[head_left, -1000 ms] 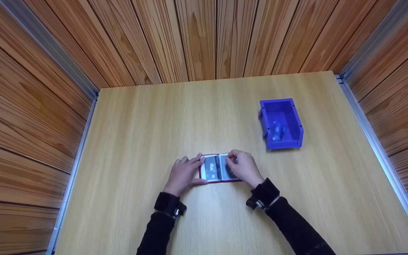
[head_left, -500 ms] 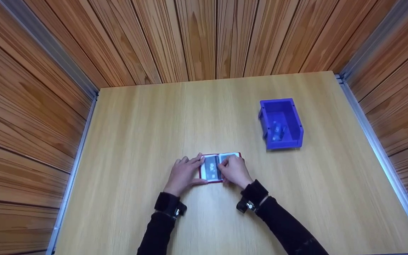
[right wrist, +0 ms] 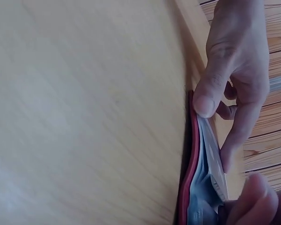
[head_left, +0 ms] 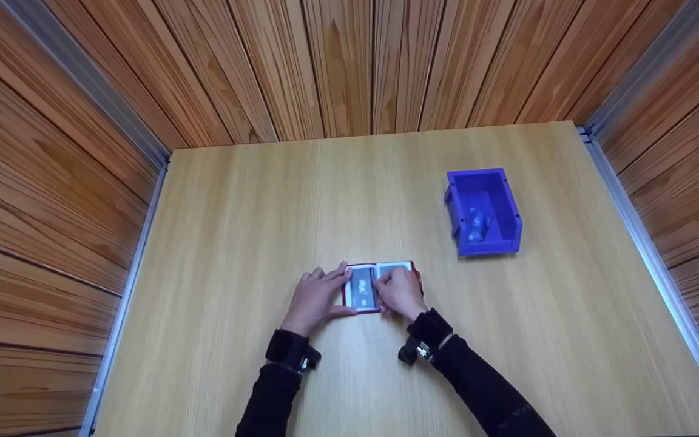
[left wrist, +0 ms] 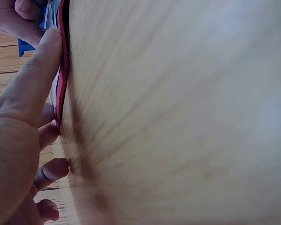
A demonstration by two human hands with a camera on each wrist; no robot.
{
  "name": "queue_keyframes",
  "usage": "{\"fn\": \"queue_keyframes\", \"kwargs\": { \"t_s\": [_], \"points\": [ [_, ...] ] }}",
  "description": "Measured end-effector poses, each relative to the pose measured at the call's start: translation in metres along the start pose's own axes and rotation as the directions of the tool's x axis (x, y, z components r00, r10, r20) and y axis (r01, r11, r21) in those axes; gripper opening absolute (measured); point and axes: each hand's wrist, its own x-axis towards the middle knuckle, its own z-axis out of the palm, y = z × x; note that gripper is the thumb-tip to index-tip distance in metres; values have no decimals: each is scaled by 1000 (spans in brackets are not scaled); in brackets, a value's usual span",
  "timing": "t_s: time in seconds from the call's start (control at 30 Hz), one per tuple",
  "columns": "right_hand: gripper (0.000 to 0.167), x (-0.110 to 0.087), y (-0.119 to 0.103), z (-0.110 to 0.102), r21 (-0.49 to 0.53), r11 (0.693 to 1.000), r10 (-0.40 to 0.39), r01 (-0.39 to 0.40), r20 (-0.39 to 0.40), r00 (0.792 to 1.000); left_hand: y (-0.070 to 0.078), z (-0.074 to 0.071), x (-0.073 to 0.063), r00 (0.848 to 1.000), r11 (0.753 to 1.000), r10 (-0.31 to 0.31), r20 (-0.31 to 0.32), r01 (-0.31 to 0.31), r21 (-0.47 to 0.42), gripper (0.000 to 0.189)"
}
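A small red card holder [head_left: 417, 276] lies spread on the table, with clear sleeve pages inside. A dark card marked "Vip" [head_left: 362, 288] shows in its left page. My left hand [head_left: 314, 298] holds the holder's left end, thumb along the near edge and forefinger on the page. My right hand [head_left: 402, 292] pinches at the card's right edge by the fold and covers most of the right page. In the right wrist view, the sleeve [right wrist: 206, 187] gapes beside my right fingertips [right wrist: 255, 192]; what lies between them is mostly hidden.
A blue open-front bin [head_left: 484, 247] stands at the back right, holding small translucent bluish items [head_left: 477, 224]. Wooden plank walls [head_left: 343, 73] close off the back and sides of the table [head_left: 252, 212], with metal rails along the side edges.
My right hand has moved left from the right page to the fold, then stayed there with small shifts. The left hand keeps its hold on the card holder.
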Motion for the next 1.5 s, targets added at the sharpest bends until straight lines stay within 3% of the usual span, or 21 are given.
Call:
{"fn": "queue_keyframes", "kwargs": {
  "t_s": [0.27, 0.63, 0.97, 1.5],
  "points": [
    [17, 3, 0, -4, 85, 993, 84, -86, 25, 996, 0, 0, 1, 1000, 1000, -19, 23, 19, -7, 94],
    [16, 4, 7, -20, 151, 978, 137, -145, 60, 989, -2, 0, 0, 999, 1000, -18, 43, 18, 3, 95],
    [14, 5, 20, -45, 276, 938, 189, -211, 102, 977, -1, -2, 0, 999, 1000, -20, 45, 21, -15, 96],
    [15, 5, 28, -57, 333, 929, 131, -161, 111, 985, -2, -1, -1, 1000, 999, -7, 26, 8, -34, 95]
  ]
}}
